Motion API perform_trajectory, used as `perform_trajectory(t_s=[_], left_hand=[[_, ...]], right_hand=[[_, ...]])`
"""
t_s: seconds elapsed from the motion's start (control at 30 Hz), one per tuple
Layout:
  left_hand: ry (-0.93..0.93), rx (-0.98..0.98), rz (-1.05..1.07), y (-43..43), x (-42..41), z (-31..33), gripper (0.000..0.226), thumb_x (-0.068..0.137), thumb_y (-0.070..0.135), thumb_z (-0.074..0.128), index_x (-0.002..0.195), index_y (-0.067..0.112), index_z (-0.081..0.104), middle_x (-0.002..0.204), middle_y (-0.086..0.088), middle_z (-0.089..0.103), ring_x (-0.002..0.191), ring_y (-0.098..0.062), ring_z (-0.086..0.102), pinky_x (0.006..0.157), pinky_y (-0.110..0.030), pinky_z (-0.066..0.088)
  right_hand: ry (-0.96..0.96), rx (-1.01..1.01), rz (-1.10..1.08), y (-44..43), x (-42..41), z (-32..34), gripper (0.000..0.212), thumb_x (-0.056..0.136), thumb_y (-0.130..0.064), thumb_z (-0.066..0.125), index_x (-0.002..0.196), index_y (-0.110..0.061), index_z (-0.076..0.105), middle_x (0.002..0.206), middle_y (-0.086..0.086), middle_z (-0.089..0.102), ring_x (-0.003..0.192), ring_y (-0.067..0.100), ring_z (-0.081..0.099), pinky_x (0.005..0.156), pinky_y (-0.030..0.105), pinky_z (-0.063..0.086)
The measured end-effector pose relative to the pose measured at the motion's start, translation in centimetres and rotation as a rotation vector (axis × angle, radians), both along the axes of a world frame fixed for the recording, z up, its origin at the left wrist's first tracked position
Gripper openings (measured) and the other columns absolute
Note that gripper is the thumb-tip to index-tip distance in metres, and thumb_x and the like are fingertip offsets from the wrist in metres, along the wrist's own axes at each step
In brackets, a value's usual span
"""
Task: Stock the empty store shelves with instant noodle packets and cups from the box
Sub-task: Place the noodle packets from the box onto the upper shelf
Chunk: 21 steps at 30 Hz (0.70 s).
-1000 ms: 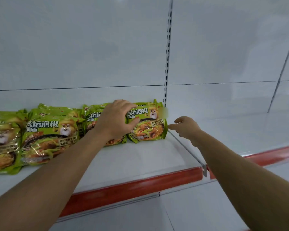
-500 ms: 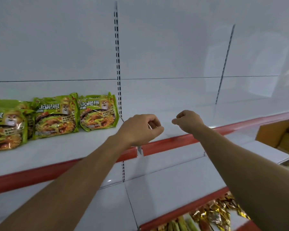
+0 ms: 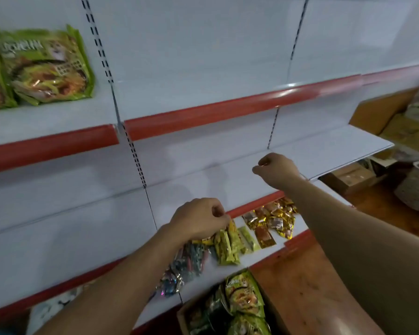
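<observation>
Two green noodle packets (image 3: pixel 46 66) lean on the back panel at the left end of the upper shelf (image 3: pixel 203 114), well above and left of both grips. At least three more packets (image 3: pixel 242 293), blurred, stand in the open box (image 3: pixel 183 317) at the bottom, below the left grip (image 3: pixel 198 221). That grip is curled closed, thumb to forefinger, with nothing visible in it. The right grip (image 3: pixel 276 170), a closed empty fist, hangs over the middle shelf (image 3: pixel 228 184).
</observation>
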<state>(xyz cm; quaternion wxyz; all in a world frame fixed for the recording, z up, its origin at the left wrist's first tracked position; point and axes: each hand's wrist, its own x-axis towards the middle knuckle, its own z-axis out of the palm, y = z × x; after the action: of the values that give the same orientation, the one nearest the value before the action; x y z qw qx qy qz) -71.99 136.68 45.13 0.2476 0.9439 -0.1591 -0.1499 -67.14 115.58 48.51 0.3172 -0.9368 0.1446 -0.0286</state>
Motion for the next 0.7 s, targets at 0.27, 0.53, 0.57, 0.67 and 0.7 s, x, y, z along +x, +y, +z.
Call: perform_trajectory(t_s=[0.27,0.53,0.57,0.67,0.7], left_hand=[[0.406,0.121,-0.007,-0.9,-1.1,-16.2,0.022,0.091,0.052,0.057,0.087,0.031,0.059,0.09,0.004,0.064,0.082,-0.016,0.061,0.079,-0.034,0.051],[0.679,0.264,0.041,0.4,-3.2,-32.4,0.025,0.088,0.054,0.057,0.095,0.03,0.063,0.103,0.005,0.064,0.092,-0.017,0.061,0.086,-0.038,0.054],[0.708,0.271,0.043,0.4,-3.6,-34.5,0.028,0.084,0.058,0.058,0.092,0.032,0.063,0.102,0.004,0.065,0.091,-0.018,0.062,0.086,-0.04,0.054],[0.772,0.293,0.062,-0.1,-4.5,-40.5,0.026,0.082,0.059,0.061,0.086,0.033,0.06,0.102,0.002,0.066,0.093,-0.02,0.063,0.087,-0.041,0.055],[0.781,0.297,0.064,-0.4,-4.8,-41.9,0.025,0.084,0.057,0.062,0.086,0.033,0.059,0.103,0.002,0.065,0.094,-0.02,0.063,0.088,-0.041,0.054]], right_hand=[[0.345,0.08,-0.028,-1.9,-3.0,-15.9,0.022,0.089,-0.029,0.061,0.103,-0.013,0.065,0.081,0.001,0.061,0.067,0.016,0.055,0.061,0.027,0.043],[0.623,0.184,-0.1,-1.8,-6.9,-32.5,0.033,0.089,-0.029,0.064,0.113,-0.007,0.065,0.109,0.013,0.067,0.092,0.027,0.062,0.081,0.04,0.053],[0.656,0.199,-0.118,-1.7,-7.5,-34.6,0.033,0.088,-0.028,0.065,0.112,-0.006,0.066,0.105,0.014,0.068,0.087,0.027,0.061,0.079,0.039,0.053],[0.76,0.218,-0.128,-1.7,-9.4,-40.8,0.036,0.089,-0.03,0.063,0.116,-0.007,0.065,0.098,0.012,0.066,0.088,0.029,0.062,0.072,0.037,0.05],[0.786,0.211,-0.121,-1.9,-10.0,-42.5,0.037,0.09,-0.029,0.062,0.118,-0.006,0.064,0.104,0.014,0.067,0.094,0.032,0.063,0.076,0.038,0.051]])
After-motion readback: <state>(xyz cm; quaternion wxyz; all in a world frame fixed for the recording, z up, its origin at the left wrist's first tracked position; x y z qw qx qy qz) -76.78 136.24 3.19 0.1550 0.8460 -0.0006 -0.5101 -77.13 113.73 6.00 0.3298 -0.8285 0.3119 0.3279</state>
